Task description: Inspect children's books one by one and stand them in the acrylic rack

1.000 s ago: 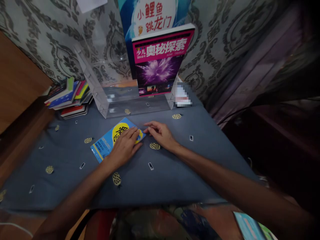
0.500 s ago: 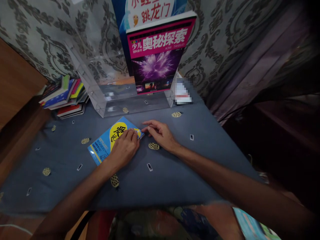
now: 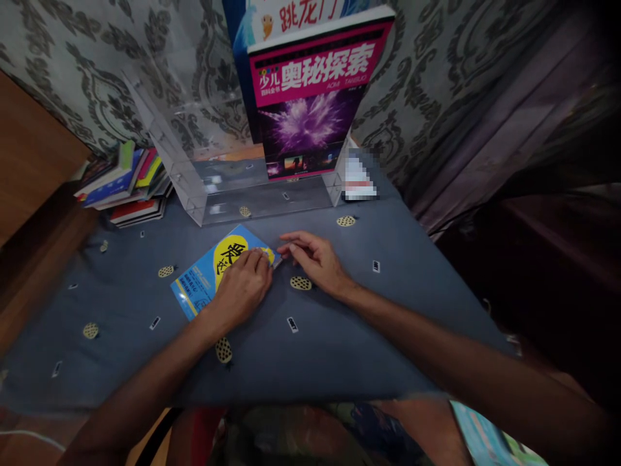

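A blue paperback book (image 3: 204, 272) with a yellow patch and black Chinese characters lies at a slant on the table. On its cover sits my left hand (image 3: 247, 281), fingers bent and close together, holding the book down near its right end. My palm hides the lower right part of the cover. Just off the book's right corner is my right hand (image 3: 317, 262), thumb and forefinger apart, fingertips close to the book's edge. Whether those fingertips touch the edge I cannot tell.
Behind the book stands a clear acrylic stand (image 3: 266, 210) holding a pink and purple book (image 3: 310, 123) and a taller blue book (image 3: 242, 65). A pile of books (image 3: 129, 184) lies at the back left. The table (image 3: 339, 349) has a grey patterned cloth.
My right hand has shifted very slightly right, by the book's corner. My left hand stays on the cover. The whole view has tilted a little.
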`<state>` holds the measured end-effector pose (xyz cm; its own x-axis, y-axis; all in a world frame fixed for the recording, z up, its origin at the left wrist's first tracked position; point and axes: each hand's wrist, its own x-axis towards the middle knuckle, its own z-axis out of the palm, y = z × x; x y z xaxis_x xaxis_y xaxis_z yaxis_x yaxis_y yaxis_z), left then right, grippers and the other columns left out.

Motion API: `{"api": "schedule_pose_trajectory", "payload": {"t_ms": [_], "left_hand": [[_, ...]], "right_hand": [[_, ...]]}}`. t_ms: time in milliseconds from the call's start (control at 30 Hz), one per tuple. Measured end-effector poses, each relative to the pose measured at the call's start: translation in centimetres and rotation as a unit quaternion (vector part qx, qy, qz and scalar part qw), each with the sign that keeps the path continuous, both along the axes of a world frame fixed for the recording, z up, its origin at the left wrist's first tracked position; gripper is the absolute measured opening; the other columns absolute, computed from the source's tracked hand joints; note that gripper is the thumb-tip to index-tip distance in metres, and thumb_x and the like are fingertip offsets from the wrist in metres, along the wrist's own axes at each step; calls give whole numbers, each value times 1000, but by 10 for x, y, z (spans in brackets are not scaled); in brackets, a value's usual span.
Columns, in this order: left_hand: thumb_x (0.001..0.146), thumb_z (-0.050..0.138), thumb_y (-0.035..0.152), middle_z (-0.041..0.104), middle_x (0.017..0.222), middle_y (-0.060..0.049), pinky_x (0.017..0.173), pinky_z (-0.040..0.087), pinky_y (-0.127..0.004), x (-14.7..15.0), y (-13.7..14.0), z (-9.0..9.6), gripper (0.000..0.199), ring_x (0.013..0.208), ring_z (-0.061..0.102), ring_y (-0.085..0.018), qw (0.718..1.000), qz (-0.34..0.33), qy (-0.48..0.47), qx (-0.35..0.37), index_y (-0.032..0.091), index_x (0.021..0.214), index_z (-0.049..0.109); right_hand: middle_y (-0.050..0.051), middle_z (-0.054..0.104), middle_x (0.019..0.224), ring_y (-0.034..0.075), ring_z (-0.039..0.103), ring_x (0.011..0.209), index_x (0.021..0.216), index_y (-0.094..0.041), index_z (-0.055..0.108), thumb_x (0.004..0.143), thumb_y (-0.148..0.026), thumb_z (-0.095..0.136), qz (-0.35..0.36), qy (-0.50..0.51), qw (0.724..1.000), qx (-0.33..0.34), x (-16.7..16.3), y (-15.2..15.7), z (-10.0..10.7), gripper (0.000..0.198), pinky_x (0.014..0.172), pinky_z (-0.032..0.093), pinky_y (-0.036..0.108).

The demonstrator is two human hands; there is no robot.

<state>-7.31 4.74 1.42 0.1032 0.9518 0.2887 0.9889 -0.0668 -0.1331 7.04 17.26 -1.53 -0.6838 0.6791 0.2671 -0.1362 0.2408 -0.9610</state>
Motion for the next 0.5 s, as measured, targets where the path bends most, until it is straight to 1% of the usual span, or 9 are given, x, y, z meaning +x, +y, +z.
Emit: {"api": "schedule_pose_trajectory", "payload": {"t_ms": [133, 200, 267, 333, 400, 467, 500], "left_hand": [[101, 50, 31, 69, 115, -14, 87, 56, -41, -3, -1, 6, 26, 105, 64, -27, 1000, 4, -27, -16, 12, 110, 64], [101, 51, 36, 69, 115, -12, 91, 55, -41, -9, -2, 10, 27, 106, 63, -26, 998, 1, -57, -29, 14, 111, 65], [101, 52, 36, 69, 116, -10, 97, 51, -44, -17, -4, 14, 27, 110, 61, -25, 996, 4, -80, -45, 17, 114, 66], [100, 53, 37, 66, 124, -9, 103, 47, -50, -26, -6, 17, 28, 120, 56, -28, 994, 30, -86, -61, 21, 120, 65], [99, 55, 40, 59, 136, -10, 104, 44, -56, -34, -9, 21, 35, 132, 49, -33, 990, 72, -86, -82, 25, 130, 60], [99, 55, 43, 53, 144, -10, 102, 46, -56, -39, -13, 25, 42, 136, 44, -35, 984, 109, -88, -107, 27, 137, 54], [99, 54, 44, 53, 144, -10, 101, 48, -54, -41, -14, 27, 43, 136, 45, -34, 981, 123, -88, -119, 27, 139, 53]], "right_hand": [[5, 76, 87, 17, 72, 76, 110, -19, 68, 94, -30, 51, 1, -36, 998, 51, 2, -3, 3, 25, 67, 57, 30], [4, 76, 82, 17, 71, 73, 109, -19, 70, 94, -28, 50, 13, -71, 993, 91, 4, -6, 7, 26, 65, 55, 29], [3, 75, 80, 17, 71, 72, 110, -20, 70, 95, -26, 50, 21, -106, 985, 134, 5, -9, 10, 26, 65, 54, 29], [4, 75, 80, 19, 71, 73, 110, -21, 71, 95, -27, 50, 18, -130, 976, 172, 6, -12, 12, 27, 65, 54, 29], [4, 76, 82, 19, 71, 73, 112, -20, 70, 95, -28, 49, 16, -145, 970, 197, 7, -14, 14, 28, 64, 53, 30], [5, 76, 85, 19, 70, 71, 113, -20, 69, 95, -28, 49, 17, -148, 965, 215, 4, -14, 15, 28, 64, 53, 29], [5, 76, 87, 18, 70, 72, 113, -20, 69, 95, -27, 49, 18, -146, 964, 223, 2, -14, 16, 27, 65, 54, 30]]}}
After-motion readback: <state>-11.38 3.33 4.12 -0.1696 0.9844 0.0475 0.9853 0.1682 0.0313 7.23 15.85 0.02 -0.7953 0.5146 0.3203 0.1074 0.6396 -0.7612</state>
